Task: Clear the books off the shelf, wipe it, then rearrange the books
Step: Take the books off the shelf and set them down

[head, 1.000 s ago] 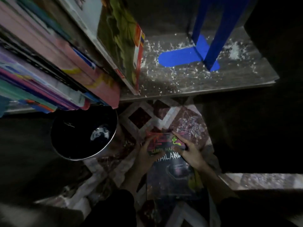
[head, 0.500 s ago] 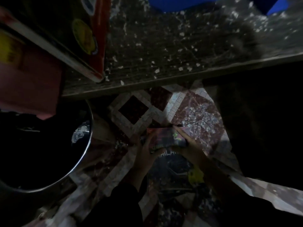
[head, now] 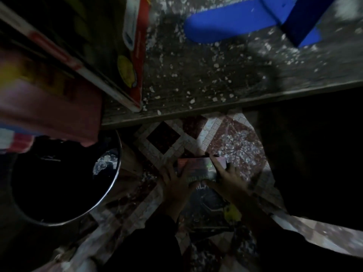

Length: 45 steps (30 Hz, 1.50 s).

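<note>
1. Head view: the book [head: 208, 203] lies flat on the patterned floor [head: 231, 138], below the dusty shelf [head: 196, 81].
2. The left hand [head: 175, 186] has its grip pinching the book's left edge, thumb on the cover.
3. The right hand [head: 230, 182] has its grip spread over the top right corner.

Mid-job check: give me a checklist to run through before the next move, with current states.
1. Dark book off the shelf, down on the tiled floor: ok.
2. Left hand and right hand on its cover: ok; grip round an edge: cannot tell.
3. Shelf cleared: not ok, leaning books and a blue object are on it.
4. Shelf wiped: not ok, white flakes cover it.
5. Bowl clear of the book: ok, apart, to its left.
6. Wiping cloth at hand: cannot tell, none in view.
</note>
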### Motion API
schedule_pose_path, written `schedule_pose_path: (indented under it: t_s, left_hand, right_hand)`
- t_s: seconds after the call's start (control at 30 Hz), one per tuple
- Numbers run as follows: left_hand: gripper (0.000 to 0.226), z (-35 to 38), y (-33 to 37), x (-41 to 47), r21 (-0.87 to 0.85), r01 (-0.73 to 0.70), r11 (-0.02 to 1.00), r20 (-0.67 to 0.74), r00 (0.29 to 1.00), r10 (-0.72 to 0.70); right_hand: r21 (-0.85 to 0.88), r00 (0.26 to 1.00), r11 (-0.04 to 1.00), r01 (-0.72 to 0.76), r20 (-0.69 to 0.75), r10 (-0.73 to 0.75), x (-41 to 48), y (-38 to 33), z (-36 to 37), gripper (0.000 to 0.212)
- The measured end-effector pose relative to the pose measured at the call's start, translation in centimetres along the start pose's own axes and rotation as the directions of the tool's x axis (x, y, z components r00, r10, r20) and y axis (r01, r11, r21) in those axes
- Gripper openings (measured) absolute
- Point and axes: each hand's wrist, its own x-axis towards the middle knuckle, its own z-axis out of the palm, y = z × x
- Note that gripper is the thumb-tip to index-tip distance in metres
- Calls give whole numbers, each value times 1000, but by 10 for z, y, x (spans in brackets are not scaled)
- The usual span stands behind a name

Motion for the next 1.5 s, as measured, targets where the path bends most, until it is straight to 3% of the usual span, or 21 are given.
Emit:
schedule_pose_path:
  t_s: [0.07,0.13,0.17,0.27,0.33,0.43,0.53,0.63,0.73,0.8,0.83,0.9,1.03,1.23,1.33,1.43,1.5]
  left_hand:
    - [68,-23,11,-8,3,20,1000,-30,999,-20]
    - [58,-60,26,-23,-86,12,996,97,995,-4]
    - [48,-79,33,-32,-168,-27,985,96,994,43]
    - [28,-138,53,-69,-311,-175,934,-98,984,152]
    - [24,-172,62,-98,-350,-175,921,-160,979,125]
    - [32,-211,62,-141,-331,-256,908,-372,920,123]
    - [58,-262,57,-187,-295,-366,882,-572,808,144]
    - [56,-324,53,-232,-201,-459,865,-794,594,131]
    - [43,-376,43,-255,56,-357,933,-940,295,169]
    - [41,-398,37,-261,143,-237,961,-966,180,188]
    - [45,-405,34,-262,159,-189,969,-966,171,192]
    - [58,-412,28,-259,165,-111,980,-959,214,186]
    - [79,-411,19,-251,175,-11,984,-938,301,171]
    - [80,-406,14,-246,174,22,984,-938,308,159]
    - [82,-403,24,-250,140,-2,990,-961,242,136]
    - [78,-397,42,-251,205,-66,977,-959,184,214]
    - [73,-396,54,-243,260,-67,963,-932,244,269]
  right_hand:
    - [25,999,999,-38,-16,39,-10,-14,-21,91]
    - [59,996,995,-74,-40,77,-22,-27,-42,80]
    - [84,996,993,-85,-24,87,-31,-34,-54,72]
    - [314,998,948,-50,44,39,-61,-61,-95,52]
    - [402,999,916,9,25,-21,-91,-86,-132,37]
    - [472,993,873,121,-70,-100,-134,-116,-183,20]
    - [532,960,802,270,-215,-180,-168,-145,-231,20]
    - [541,883,705,458,-371,-288,-193,-182,-275,13]
    - [477,752,602,641,-547,-368,-211,-224,-308,20]
    - [343,618,555,758,-651,-442,-219,-252,-323,42]
    - [261,552,544,797,-679,-484,-224,-265,-331,56]
    - [140,494,559,817,-671,-553,-230,-287,-344,79]
    - [-37,563,677,735,-522,-641,-217,-303,-352,92]
    - [24,506,595,803,-556,-660,-217,-289,-339,84]
    - [49,482,570,820,-596,-642,-219,-278,-333,86]
    - [70,499,588,806,-615,-611,-217,-265,-333,90]
    - [96,511,594,799,-629,-585,-213,-257,-338,91]
